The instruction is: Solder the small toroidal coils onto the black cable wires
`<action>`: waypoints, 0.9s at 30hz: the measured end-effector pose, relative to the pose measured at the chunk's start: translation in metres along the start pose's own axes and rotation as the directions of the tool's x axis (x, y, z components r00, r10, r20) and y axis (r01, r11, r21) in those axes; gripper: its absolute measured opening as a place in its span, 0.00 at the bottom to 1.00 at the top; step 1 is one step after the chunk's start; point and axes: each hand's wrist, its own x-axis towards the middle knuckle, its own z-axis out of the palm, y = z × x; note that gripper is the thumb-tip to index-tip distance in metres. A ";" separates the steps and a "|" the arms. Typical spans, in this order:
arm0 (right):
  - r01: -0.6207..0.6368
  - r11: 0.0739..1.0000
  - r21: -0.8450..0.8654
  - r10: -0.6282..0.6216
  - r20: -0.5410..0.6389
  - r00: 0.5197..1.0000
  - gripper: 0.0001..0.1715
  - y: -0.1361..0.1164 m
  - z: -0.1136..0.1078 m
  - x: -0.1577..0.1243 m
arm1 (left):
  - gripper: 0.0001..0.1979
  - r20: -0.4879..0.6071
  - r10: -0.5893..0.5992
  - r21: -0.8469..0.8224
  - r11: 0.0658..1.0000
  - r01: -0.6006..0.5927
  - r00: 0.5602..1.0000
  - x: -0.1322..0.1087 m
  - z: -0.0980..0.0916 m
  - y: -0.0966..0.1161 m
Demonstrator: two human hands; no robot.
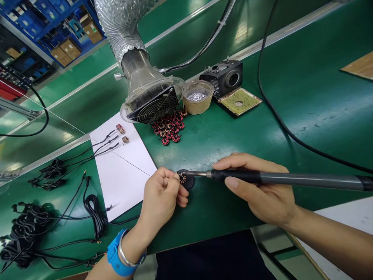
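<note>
My right hand [264, 196] grips the dark handle of a soldering iron [311, 182] and points it to the left. The iron's metal tip reaches a small ring coil [182, 178] wound with orange and black. Beneath the coil lies a round black pad [190, 182] on the bench. My left hand [161, 190] is closed in a pinch right beside the coil. Into its fingers runs a thin solder wire [128, 160], coming from the upper left across a white sheet [125, 182]. The fingers hide the wire's end and whether they also hold the coil.
A fume extractor [151, 93] hangs over a pile of ring coils [171, 128]. Behind are a bowl of silvery material [198, 97], an iron stand [225, 77] and a yellow sponge [240, 102]. Bundled black cables [26, 229] lie left; the iron's cord [276, 112] crosses the right side.
</note>
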 end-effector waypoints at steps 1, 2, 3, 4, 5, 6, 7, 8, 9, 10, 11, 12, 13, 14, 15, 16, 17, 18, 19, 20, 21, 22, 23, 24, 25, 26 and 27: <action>-0.002 1.000 0.002 0.002 0.000 1.000 0.09 0.000 0.000 0.000 | 0.06 0.001 0.004 0.002 1.000 -0.004 1.000 0.000 0.000 0.000; -0.004 1.000 0.006 0.004 0.000 1.000 0.08 0.000 0.000 -0.001 | 0.05 0.001 0.008 0.003 1.000 -0.008 1.000 0.000 0.000 -0.001; -0.008 1.000 0.011 0.008 -0.003 1.000 0.08 0.000 0.000 -0.001 | 0.05 0.001 0.011 0.004 1.000 -0.011 1.000 0.000 0.000 -0.001; -0.011 1.000 0.016 0.011 -0.006 1.000 0.08 0.000 0.000 -0.001 | 0.05 0.002 0.011 0.005 1.000 -0.012 1.000 0.000 0.000 -0.001; -0.016 1.000 0.019 0.017 -0.009 1.000 0.07 0.000 0.000 -0.001 | 0.05 0.001 0.012 0.006 1.000 -0.012 1.000 -0.001 0.000 -0.001; -0.021 1.000 0.021 0.021 -0.011 1.000 0.07 0.000 0.000 -0.001 | 0.05 0.001 0.011 0.008 1.000 -0.011 1.000 -0.001 0.000 -0.001; -0.023 0.999 0.023 0.023 -0.009 1.000 0.07 0.000 0.000 -0.001 | 0.05 -0.002 0.011 0.010 1.000 -0.011 1.000 -0.001 0.000 -0.001; -0.023 0.999 0.025 0.023 -0.006 1.000 0.08 0.000 0.000 -0.001 | 0.05 -0.005 0.010 0.013 1.000 -0.010 1.000 -0.002 0.000 -0.001; -0.022 0.999 0.027 0.022 -0.001 1.000 0.08 0.000 0.000 -0.001 | 0.05 -0.007 0.009 0.016 1.000 -0.009 1.000 -0.002 0.000 -0.001; -0.019 0.999 0.029 0.019 0.004 1.000 0.08 0.000 -0.001 -0.001 | 0.05 -0.009 0.010 0.017 1.000 -0.010 1.000 -0.002 0.000 0.000; -0.015 0.999 0.032 0.015 0.008 1.000 0.08 0.000 -0.001 -0.001 | 0.05 -0.009 0.011 0.017 1.000 -0.011 1.000 -0.003 0.000 0.000; -0.012 0.999 0.031 0.012 0.012 1.000 0.09 0.000 0.000 -0.001 | 0.05 -0.007 0.013 0.018 1.000 -0.012 1.000 -0.003 0.000 0.000; -0.010 1.000 0.028 0.009 0.015 1.000 0.09 0.000 0.000 -0.001 | 0.05 -0.007 0.013 0.018 1.000 -0.013 1.000 -0.003 0.000 0.000; -0.006 1.000 0.023 0.006 0.016 1.000 0.10 -0.001 0.000 -0.001 | 0.05 -0.005 0.013 0.017 1.000 -0.013 1.000 -0.003 0.000 0.000; -0.001 1.000 0.016 0.001 0.017 1.000 0.10 -0.001 0.000 0.000 | 0.05 -0.006 0.013 0.018 1.000 -0.013 1.000 -0.003 0.000 0.000; 0.005 1.000 0.009 -0.005 0.017 1.000 0.10 -0.002 0.000 0.001 | 0.05 -0.009 0.013 0.019 1.000 -0.013 1.000 -0.003 0.000 -0.001; 0.010 1.000 0.003 -0.010 0.017 1.000 0.10 -0.002 0.000 0.001 | 0.05 -0.010 0.015 0.020 1.000 -0.014 1.000 -0.002 0.001 -0.001; 0.015 1.000 -0.003 -0.015 0.019 1.000 0.10 -0.003 0.000 0.002 | 0.05 -0.012 0.018 0.022 1.000 -0.018 1.000 -0.002 0.001 -0.001; 0.021 1.000 -0.008 -0.021 0.019 1.000 0.10 -0.004 0.000 0.002 | 0.05 -0.011 0.020 0.023 1.000 -0.020 1.000 -0.002 0.001 -0.002; 0.028 1.000 -0.012 -0.028 0.020 0.999 0.10 -0.005 0.001 0.003 | 0.06 -0.010 0.024 0.024 0.999 -0.023 1.000 -0.002 0.001 -0.002; 0.038 0.999 -0.013 -0.038 0.021 0.999 0.10 -0.005 0.001 0.003 | 0.06 -0.010 0.027 0.024 0.999 -0.027 1.000 -0.002 0.000 -0.002; 0.048 0.999 -0.011 -0.048 0.025 0.999 0.10 -0.006 0.001 0.003 | 0.06 -0.008 0.032 0.024 0.999 -0.031 0.999 -0.002 0.000 -0.003; 0.060 0.998 -0.009 -0.059 0.031 0.998 0.10 -0.006 0.001 0.003 | 0.06 -0.008 0.034 0.024 0.999 -0.034 0.999 -0.003 0.000 -0.003; 0.074 0.997 -0.005 -0.073 0.039 0.997 0.11 -0.006 0.001 0.003 | 0.06 -0.008 0.037 0.025 0.999 -0.037 0.999 -0.003 0.000 -0.003; 0.088 0.996 -0.003 -0.088 0.047 0.995 0.12 -0.007 0.001 0.002 | 0.07 -0.008 0.040 0.027 0.999 -0.039 0.999 -0.003 0.000 -0.003; 0.105 0.994 -0.003 -0.105 0.053 0.993 0.12 -0.007 0.001 0.002 | 0.07 -0.009 0.041 0.029 0.999 -0.041 0.999 -0.003 0.000 -0.003; 0.120 0.993 -0.006 -0.120 0.056 0.991 0.12 -0.007 0.002 0.002 | 0.07 -0.010 0.042 0.032 0.999 -0.041 0.999 -0.003 -0.001 -0.003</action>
